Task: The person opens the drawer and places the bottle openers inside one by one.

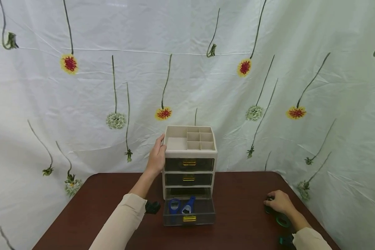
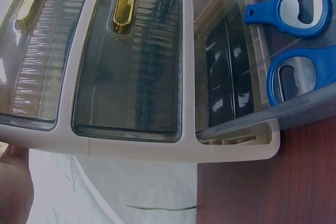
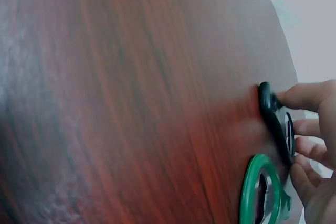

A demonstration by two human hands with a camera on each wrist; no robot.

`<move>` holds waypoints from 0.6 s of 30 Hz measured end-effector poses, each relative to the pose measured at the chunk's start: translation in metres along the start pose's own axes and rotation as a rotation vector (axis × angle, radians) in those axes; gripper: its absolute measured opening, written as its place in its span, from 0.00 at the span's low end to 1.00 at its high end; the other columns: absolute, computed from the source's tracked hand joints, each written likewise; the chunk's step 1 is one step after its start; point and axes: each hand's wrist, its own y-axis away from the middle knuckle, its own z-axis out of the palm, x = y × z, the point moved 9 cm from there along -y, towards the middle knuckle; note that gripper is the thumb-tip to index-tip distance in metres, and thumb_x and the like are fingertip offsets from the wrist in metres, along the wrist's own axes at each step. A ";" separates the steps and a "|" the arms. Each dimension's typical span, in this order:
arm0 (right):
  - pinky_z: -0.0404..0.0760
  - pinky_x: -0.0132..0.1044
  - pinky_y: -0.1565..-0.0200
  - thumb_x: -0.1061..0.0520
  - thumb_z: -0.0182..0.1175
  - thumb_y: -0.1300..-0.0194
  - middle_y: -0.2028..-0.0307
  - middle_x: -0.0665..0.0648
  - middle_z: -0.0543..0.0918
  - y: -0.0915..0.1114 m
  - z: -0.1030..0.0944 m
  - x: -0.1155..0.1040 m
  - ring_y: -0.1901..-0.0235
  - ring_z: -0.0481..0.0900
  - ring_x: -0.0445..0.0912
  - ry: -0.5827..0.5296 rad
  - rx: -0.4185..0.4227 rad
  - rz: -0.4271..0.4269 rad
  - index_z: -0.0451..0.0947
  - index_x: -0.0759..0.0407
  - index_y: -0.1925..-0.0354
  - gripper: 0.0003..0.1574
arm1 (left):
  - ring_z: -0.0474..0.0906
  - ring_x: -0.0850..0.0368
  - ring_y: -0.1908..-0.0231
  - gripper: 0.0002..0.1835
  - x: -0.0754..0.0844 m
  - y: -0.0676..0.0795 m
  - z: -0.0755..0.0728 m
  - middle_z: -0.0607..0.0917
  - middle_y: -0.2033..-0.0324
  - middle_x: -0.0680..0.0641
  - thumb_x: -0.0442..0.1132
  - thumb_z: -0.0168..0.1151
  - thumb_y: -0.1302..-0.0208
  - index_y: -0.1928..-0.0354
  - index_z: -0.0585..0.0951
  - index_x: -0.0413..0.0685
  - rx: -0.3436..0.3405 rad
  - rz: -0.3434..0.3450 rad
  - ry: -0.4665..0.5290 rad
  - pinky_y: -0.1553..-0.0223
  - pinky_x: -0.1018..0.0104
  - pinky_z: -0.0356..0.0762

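Observation:
My left hand [image 1: 157, 157] presses against the upper left side of a cream drawer organizer [image 1: 190, 152]. The bottom drawer [image 1: 203, 218] is pulled out, and in it lie two blue bottle openers [image 2: 304, 10]. The upper two drawers are closed, each with a gold handle [image 2: 126, 3]. At the right side of the table, my right hand [image 1: 280, 202] pinches a black bottle opener [image 3: 274, 121], which stands tilted on edge in the right wrist view. Beside it lies a green bottle opener [image 3: 252, 187], apart from my fingers.
The brown table [image 1: 243, 208] carries everything. Divided open compartments [image 1: 200, 138] top the organizer. Behind hangs a white cloth [image 1: 190, 83] printed with flowers. Dark wrist gear [image 1: 152, 207] sits by my left sleeve [image 1: 122, 218].

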 end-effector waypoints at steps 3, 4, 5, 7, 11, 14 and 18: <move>0.80 0.61 0.52 0.57 0.71 0.37 0.52 0.74 0.84 0.000 0.000 0.002 0.51 0.80 0.70 -0.015 -0.011 0.046 0.82 0.79 0.49 0.27 | 0.60 0.41 0.27 0.29 -0.001 0.000 0.000 0.59 0.22 0.42 0.40 0.36 0.17 0.18 0.54 0.47 0.001 0.004 0.004 0.29 0.43 0.59; 0.80 0.61 0.52 0.58 0.71 0.37 0.52 0.74 0.84 -0.001 0.002 0.002 0.50 0.80 0.70 -0.028 -0.012 0.061 0.82 0.79 0.49 0.26 | 0.60 0.42 0.27 0.29 -0.001 0.000 -0.001 0.59 0.22 0.42 0.40 0.36 0.17 0.18 0.54 0.47 0.000 0.006 0.004 0.29 0.43 0.59; 0.80 0.61 0.52 0.59 0.70 0.37 0.51 0.75 0.83 -0.002 0.003 0.002 0.50 0.79 0.71 -0.042 -0.012 0.072 0.81 0.79 0.49 0.26 | 0.60 0.42 0.27 0.30 -0.001 -0.001 -0.002 0.59 0.22 0.42 0.40 0.36 0.17 0.18 0.54 0.47 0.002 0.009 0.004 0.29 0.43 0.59; 0.80 0.61 0.52 0.59 0.70 0.37 0.50 0.75 0.83 -0.003 0.005 0.003 0.49 0.79 0.71 -0.071 -0.010 0.092 0.81 0.78 0.48 0.25 | 0.61 0.40 0.28 0.30 -0.001 -0.001 -0.002 0.60 0.23 0.40 0.39 0.36 0.18 0.18 0.55 0.45 0.003 0.018 0.011 0.30 0.42 0.60; 0.80 0.61 0.53 0.60 0.70 0.38 0.51 0.74 0.83 -0.004 0.007 0.002 0.49 0.79 0.71 -0.087 -0.001 0.091 0.82 0.76 0.48 0.24 | 0.57 0.41 0.26 0.30 -0.001 -0.001 -0.003 0.59 0.22 0.40 0.39 0.36 0.18 0.18 0.55 0.42 -0.003 0.021 -0.002 0.28 0.43 0.56; 0.81 0.60 0.53 0.61 0.71 0.39 0.52 0.72 0.84 -0.004 0.007 -0.001 0.50 0.79 0.70 -0.087 0.005 0.078 0.82 0.76 0.49 0.24 | 0.53 0.44 0.24 0.30 -0.001 -0.001 -0.002 0.57 0.21 0.43 0.41 0.35 0.18 0.18 0.54 0.44 -0.007 0.010 -0.019 0.26 0.45 0.52; 0.82 0.58 0.54 0.61 0.71 0.39 0.51 0.71 0.84 -0.008 0.005 -0.009 0.51 0.80 0.68 -0.107 0.005 0.058 0.83 0.75 0.48 0.24 | 0.52 0.44 0.23 0.30 0.000 0.000 -0.002 0.56 0.21 0.43 0.41 0.35 0.18 0.18 0.54 0.46 -0.008 0.006 -0.018 0.26 0.44 0.52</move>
